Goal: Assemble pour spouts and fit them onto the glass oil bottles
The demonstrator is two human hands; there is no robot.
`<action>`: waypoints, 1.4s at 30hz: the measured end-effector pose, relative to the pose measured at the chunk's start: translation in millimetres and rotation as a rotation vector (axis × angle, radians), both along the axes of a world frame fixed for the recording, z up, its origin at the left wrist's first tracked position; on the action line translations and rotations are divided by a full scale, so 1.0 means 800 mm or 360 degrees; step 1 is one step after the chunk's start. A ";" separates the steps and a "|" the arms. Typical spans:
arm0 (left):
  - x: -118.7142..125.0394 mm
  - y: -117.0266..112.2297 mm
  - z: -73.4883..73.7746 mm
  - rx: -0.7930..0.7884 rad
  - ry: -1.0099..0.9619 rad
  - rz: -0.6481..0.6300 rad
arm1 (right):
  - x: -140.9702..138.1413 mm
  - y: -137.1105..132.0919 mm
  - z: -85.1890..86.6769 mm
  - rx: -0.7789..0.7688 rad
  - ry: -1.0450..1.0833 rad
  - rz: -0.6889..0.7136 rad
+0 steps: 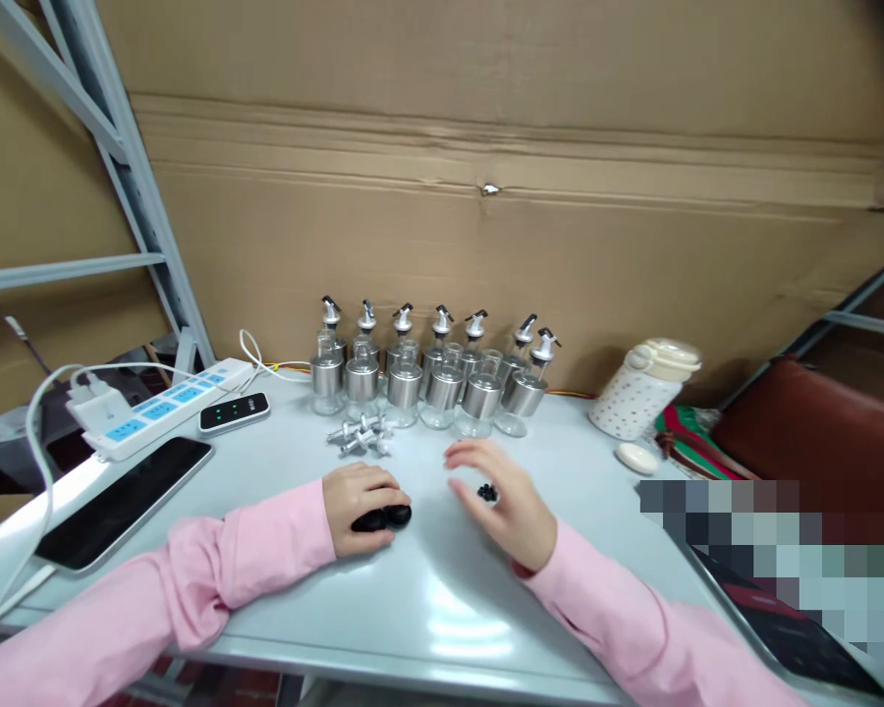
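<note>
My left hand [360, 506] rests on the table, its fingers and thumb closed around shiny black round pieces [398, 515], partly hidden by the fingers. To the right, my right hand [508, 501] hovers with thumb and fingers spread apart, holding nothing. Just by its palm lies a small cluster of black parts [487, 492]. Beyond my left hand is a loose pile of silver-grey pourer spouts [360, 434]. Behind it stand glass bottles with metal sleeves [405, 385]; the front ones are without spouts, the rear ones carry spouts with black flip caps [443, 319].
On the left are a power strip [169, 407] with cables, a small black device [234, 412] and a black phone [125, 503]. To the right stand a speckled white flask [640, 388], a white oval object [636, 459] and a dark tablet-like device [788, 628]. Cardboard [486, 245] walls the back.
</note>
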State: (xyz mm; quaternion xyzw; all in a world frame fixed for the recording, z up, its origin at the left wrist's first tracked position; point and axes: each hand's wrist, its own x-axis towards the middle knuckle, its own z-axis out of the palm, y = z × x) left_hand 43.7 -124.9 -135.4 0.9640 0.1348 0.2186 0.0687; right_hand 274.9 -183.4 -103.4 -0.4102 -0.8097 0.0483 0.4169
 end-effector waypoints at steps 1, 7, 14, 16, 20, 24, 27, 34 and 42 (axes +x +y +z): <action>0.000 0.000 -0.001 -0.0005 -0.0027 0.0003 | 0.010 0.009 0.008 0.0114 0.0274 -0.0210; -0.001 0.003 -0.007 -0.0039 -0.0127 0.0025 | 0.101 0.114 0.039 0.0280 0.1193 -0.1060; -0.001 0.008 -0.010 -0.0048 -0.0129 0.0101 | 0.127 0.179 0.024 0.0093 0.1086 -0.0965; -0.001 0.009 -0.009 -0.0051 -0.0127 0.0113 | 0.126 0.174 0.019 0.0131 0.1077 -0.0960; -0.001 0.009 -0.011 -0.0051 -0.0141 0.0100 | 0.124 0.150 0.027 0.0270 0.1074 -0.0994; -0.001 0.013 -0.009 0.0014 -0.0199 0.0105 | 0.099 0.111 0.054 0.0469 0.1026 -0.0771; 0.004 0.006 0.002 0.0173 -0.0385 0.0161 | 0.054 0.072 0.069 0.0400 0.1143 -0.0365; 0.050 -0.074 0.005 -0.0085 -0.0811 -0.0122 | -0.031 -0.009 0.047 -0.0101 0.1122 0.0263; 0.082 -0.089 -0.016 -0.1382 -0.0821 -0.0001 | -0.048 -0.048 0.031 -0.0258 0.1163 0.0421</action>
